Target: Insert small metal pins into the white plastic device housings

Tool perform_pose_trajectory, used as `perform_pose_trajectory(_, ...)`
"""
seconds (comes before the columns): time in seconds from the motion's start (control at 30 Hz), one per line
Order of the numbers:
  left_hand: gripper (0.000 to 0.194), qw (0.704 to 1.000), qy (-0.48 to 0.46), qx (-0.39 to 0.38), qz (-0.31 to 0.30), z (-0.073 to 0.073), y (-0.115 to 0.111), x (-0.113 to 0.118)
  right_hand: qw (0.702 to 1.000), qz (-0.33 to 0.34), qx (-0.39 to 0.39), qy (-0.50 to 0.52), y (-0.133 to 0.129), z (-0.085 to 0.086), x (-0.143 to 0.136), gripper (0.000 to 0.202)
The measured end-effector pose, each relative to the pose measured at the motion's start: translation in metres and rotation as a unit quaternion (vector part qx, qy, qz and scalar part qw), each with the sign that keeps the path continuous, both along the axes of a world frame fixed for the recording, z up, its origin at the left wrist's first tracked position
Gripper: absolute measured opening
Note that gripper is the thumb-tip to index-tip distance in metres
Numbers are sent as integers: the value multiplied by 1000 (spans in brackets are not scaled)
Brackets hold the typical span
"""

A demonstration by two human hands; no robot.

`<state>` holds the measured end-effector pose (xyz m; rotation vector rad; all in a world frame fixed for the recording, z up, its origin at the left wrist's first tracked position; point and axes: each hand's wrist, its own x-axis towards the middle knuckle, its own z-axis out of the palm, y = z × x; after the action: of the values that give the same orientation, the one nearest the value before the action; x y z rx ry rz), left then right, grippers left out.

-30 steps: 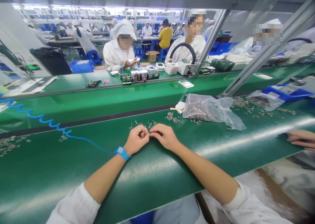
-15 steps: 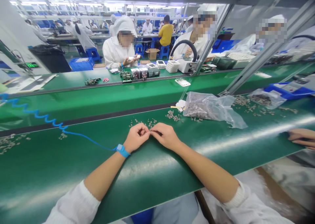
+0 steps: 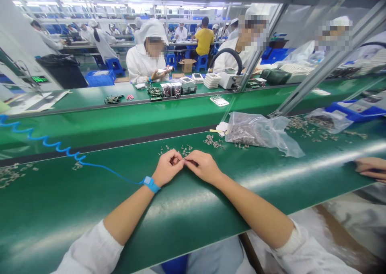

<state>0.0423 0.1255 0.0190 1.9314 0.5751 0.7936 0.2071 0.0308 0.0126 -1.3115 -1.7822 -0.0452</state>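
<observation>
My left hand (image 3: 167,168) and my right hand (image 3: 202,166) meet fingertip to fingertip over the green bench top (image 3: 193,213). Both are closed in a pinch; whatever sits between the fingertips is too small and too covered to name. A blue wrist strap (image 3: 151,184) circles my left wrist, its coiled blue cord (image 3: 60,146) running off to the left. Just beyond my fingers lie scattered small metal parts (image 3: 186,148). A denser heap of similar parts (image 3: 212,141) is to the right, beside a clear plastic bag (image 3: 250,131) filled with them.
Behind the bench runs a green conveyor belt (image 3: 126,123) carrying a white device panel (image 3: 219,101). More loose metal parts (image 3: 15,173) lie at far left. At right are a blue tray (image 3: 350,110), a slanted metal post (image 3: 313,61) and another person's hand (image 3: 370,167). Co-workers sit opposite.
The white panel on the conveyor has shifted slightly left. My hands stay pinched together in nearly the same place.
</observation>
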Motion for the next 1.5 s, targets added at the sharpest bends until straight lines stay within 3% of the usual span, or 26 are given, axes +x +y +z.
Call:
perform_pose_trajectory(0.2,13,1000,-1,-16,2,0,-1,0,1000,7,-19,-6,-1,0,-1,10)
perform_pose_trajectory(0.57,18,998,6,-38,-57,3,0,0,1000,11,-26,-2,-2,-1,-2,11)
perform_pose_trajectory(1.03,8,998,2,67,-1,1,-4,1,999,-16,-48,-21,-3,2,-4,8)
perform_pose_trajectory(1.5,8,999,6,42,-3,1,-3,1,999,-3,-49,7,-2,-1,-5,8)
